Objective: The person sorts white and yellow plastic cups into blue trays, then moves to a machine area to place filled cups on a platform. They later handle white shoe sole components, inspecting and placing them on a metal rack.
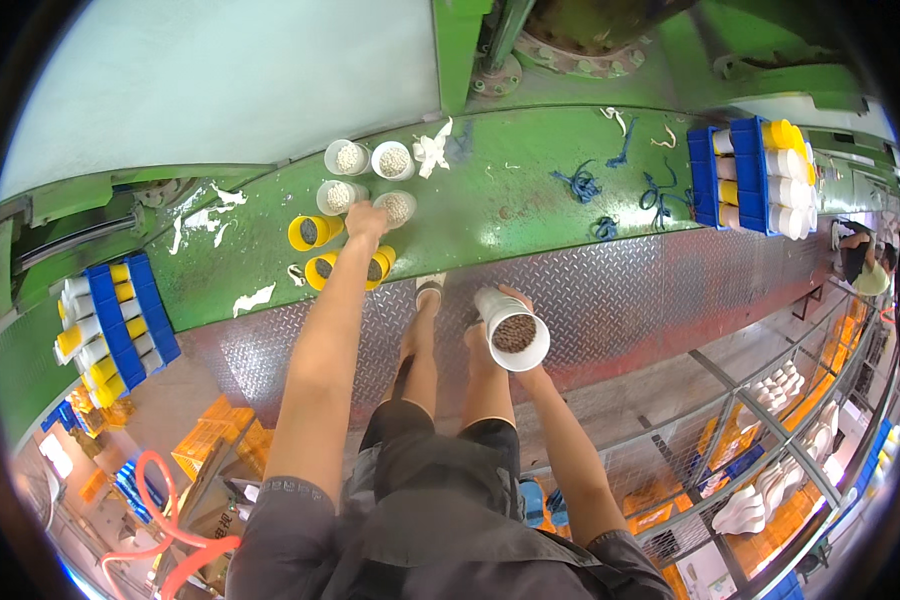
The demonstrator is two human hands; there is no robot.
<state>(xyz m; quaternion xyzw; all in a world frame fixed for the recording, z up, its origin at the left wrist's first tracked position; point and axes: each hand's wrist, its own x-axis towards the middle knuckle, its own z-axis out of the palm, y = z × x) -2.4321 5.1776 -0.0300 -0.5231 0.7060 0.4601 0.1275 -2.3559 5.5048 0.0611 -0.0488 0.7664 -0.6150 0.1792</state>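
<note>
My left hand (366, 220) reaches over the green bench among several cups of pellets, touching or beside a yellow one that it partly hides. White cups with pale pellets (346, 157) stand in pairs beyond and beside it. Yellow cups with dark pellets (308, 232) stand nearer the bench edge. My right hand (526, 300) holds a stack of white plastic cups (534, 346) tilted over the metal floor; brown pellets (514, 333) fill the front cup. Whether the left fingers grip anything cannot be made out.
Blue crates with white and yellow cups stand at the right (750, 176) and left (131, 319). White scraps (433, 148) and blue strips (583, 184) lie on the green bench (495, 202). A wire rack (720, 420) runs at lower right. Another person (870, 266) is far right.
</note>
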